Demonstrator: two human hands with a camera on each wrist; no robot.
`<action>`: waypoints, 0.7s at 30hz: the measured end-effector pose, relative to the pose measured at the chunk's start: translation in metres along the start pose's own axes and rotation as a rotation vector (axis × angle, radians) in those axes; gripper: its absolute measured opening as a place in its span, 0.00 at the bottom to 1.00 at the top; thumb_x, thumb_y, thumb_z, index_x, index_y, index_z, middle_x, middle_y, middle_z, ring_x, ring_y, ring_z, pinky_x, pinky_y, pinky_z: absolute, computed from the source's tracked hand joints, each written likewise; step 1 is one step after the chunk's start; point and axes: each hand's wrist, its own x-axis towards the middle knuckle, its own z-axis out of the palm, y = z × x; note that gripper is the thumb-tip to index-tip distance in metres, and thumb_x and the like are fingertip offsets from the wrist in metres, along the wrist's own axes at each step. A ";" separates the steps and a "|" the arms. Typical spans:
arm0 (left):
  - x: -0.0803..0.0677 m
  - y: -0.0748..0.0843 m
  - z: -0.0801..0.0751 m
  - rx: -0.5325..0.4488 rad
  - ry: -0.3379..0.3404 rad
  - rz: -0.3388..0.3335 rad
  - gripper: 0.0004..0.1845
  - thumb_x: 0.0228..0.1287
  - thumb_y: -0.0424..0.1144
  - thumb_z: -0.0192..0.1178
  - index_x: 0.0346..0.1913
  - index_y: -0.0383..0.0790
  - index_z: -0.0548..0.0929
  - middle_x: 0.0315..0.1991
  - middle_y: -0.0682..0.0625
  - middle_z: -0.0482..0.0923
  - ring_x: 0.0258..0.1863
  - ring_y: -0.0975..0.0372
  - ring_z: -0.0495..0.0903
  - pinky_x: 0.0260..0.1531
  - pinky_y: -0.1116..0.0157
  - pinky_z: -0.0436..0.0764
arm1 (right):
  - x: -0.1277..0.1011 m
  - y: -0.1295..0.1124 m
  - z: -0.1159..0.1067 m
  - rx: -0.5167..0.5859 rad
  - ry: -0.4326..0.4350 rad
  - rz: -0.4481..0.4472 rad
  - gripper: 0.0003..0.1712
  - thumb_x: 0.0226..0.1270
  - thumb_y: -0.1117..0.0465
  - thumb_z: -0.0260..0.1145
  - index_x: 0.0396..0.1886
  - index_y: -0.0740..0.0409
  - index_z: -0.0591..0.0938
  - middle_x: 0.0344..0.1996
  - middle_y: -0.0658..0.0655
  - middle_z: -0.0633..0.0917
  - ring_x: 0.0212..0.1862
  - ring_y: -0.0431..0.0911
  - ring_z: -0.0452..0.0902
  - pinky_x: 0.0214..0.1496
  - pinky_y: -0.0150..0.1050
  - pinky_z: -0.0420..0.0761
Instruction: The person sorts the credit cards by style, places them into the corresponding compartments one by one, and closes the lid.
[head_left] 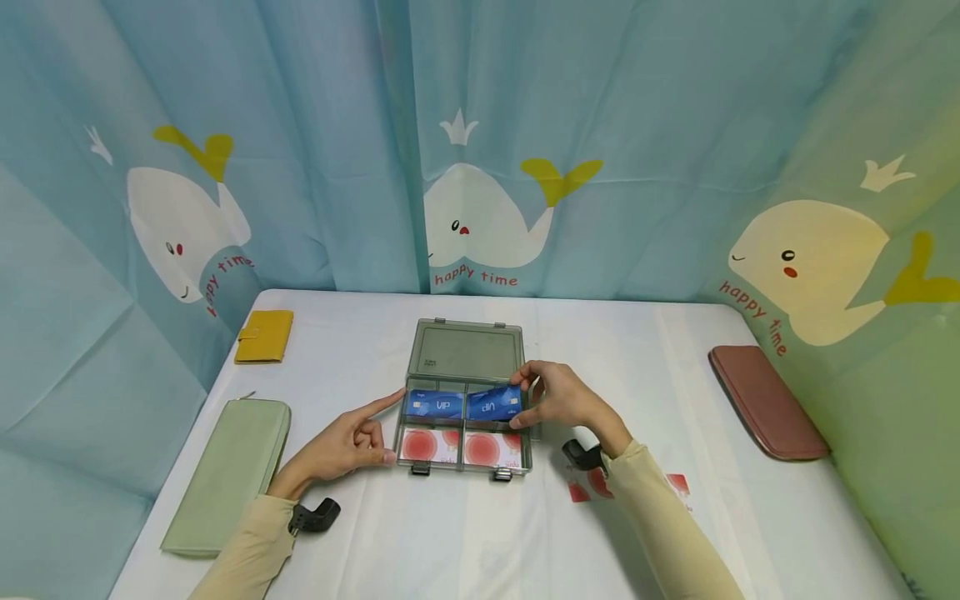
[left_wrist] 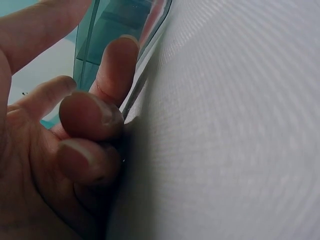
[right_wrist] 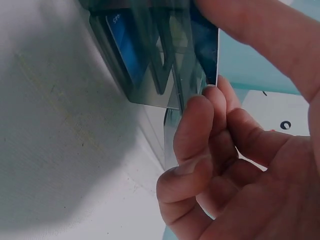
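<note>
A: From the head view, what lies on the tabletop [head_left: 450, 533]?

B: A clear grey compartment box [head_left: 465, 417] sits in the middle with its lid laid open toward twelve o'clock. Two blue VIP cards fill its far compartments and red-and-white cards [head_left: 459, 448] the near ones. The right hand [head_left: 562, 398], at the box's three o'clock edge, pinches the right blue card [head_left: 492, 404] between thumb and fingers. The left hand [head_left: 348, 442] is at nine o'clock, forefinger stretched to the box's far left corner, the other fingers curled with nothing in them and resting against the box's near left wall.

A: Anything else around?

B: A yellow wallet [head_left: 264, 336] at ten o'clock, a green pouch [head_left: 228, 475] at eight, a brown case [head_left: 765, 400] at three.

A: And the left wrist view?

B: The left hand's fingertips [left_wrist: 92, 115] press against the box's wall [left_wrist: 100, 45], where it meets the tabletop.

A: The right wrist view?

B: The thumb and fingers [right_wrist: 192, 135] of the right hand pinch the card's edge [right_wrist: 207, 50] beside the box.
</note>
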 end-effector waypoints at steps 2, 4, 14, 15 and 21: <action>0.000 0.000 0.000 -0.004 -0.001 -0.001 0.50 0.66 0.33 0.74 0.86 0.42 0.57 0.26 0.51 0.78 0.18 0.73 0.64 0.21 0.73 0.66 | 0.001 0.001 0.000 0.003 -0.007 0.001 0.32 0.45 0.58 0.90 0.50 0.59 0.85 0.40 0.54 0.82 0.36 0.45 0.78 0.43 0.37 0.78; 0.000 0.001 0.000 -0.006 -0.002 -0.002 0.51 0.65 0.33 0.74 0.86 0.42 0.57 0.26 0.50 0.79 0.18 0.73 0.64 0.21 0.73 0.66 | 0.001 0.001 -0.001 0.004 -0.017 0.003 0.32 0.45 0.58 0.90 0.50 0.59 0.85 0.40 0.54 0.82 0.36 0.45 0.78 0.43 0.37 0.79; 0.000 0.001 0.000 -0.008 0.005 -0.017 0.50 0.65 0.32 0.74 0.86 0.43 0.57 0.26 0.50 0.79 0.18 0.73 0.64 0.21 0.73 0.65 | 0.005 0.001 -0.003 0.032 -0.050 -0.019 0.33 0.48 0.57 0.90 0.52 0.63 0.85 0.42 0.62 0.82 0.37 0.49 0.77 0.42 0.38 0.79; 0.000 0.001 0.000 -0.007 0.006 -0.017 0.50 0.65 0.32 0.74 0.86 0.43 0.57 0.26 0.50 0.79 0.18 0.73 0.64 0.21 0.73 0.65 | 0.005 0.002 -0.003 0.040 -0.047 -0.030 0.32 0.49 0.57 0.89 0.52 0.63 0.85 0.42 0.62 0.82 0.37 0.48 0.77 0.42 0.38 0.79; 0.000 0.001 0.001 -0.005 0.010 -0.016 0.50 0.65 0.32 0.74 0.85 0.43 0.58 0.26 0.51 0.79 0.19 0.73 0.65 0.22 0.73 0.66 | -0.002 0.007 -0.008 0.107 0.008 -0.114 0.28 0.54 0.56 0.87 0.53 0.58 0.86 0.41 0.62 0.84 0.36 0.48 0.79 0.37 0.36 0.76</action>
